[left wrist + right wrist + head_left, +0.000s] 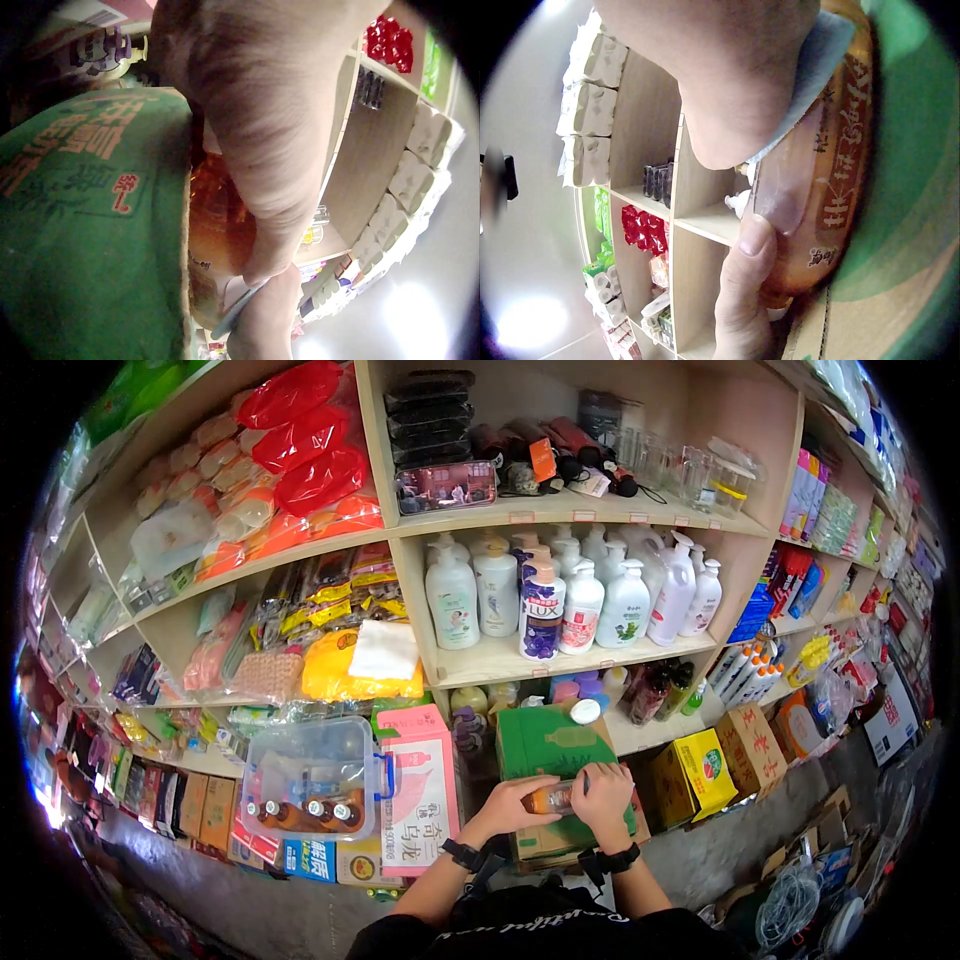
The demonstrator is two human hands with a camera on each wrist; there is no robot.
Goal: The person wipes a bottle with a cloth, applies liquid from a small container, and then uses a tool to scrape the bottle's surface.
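Observation:
A bottle of amber drink (548,801) with a printed label lies on its side over a green carton (540,745). My left hand (513,805) grips one end of it, its thumb along the side in the right wrist view. Over the other end, my right hand (603,797) holds a thin light blue cloth (821,67) against the bottle (810,187). Fingers hide much of the bottle in the head view. To the left, a clear plastic bin (310,745) with a blue latch holds several similar brown bottles (320,812).
A pink and white carton (418,790) stands between bin and green carton. Behind are wooden shelves (600,525) with pump bottles (542,610), glasses and packaged goods. A yellow carton (693,775) sits to the right, with coiled wire (792,905) on the floor.

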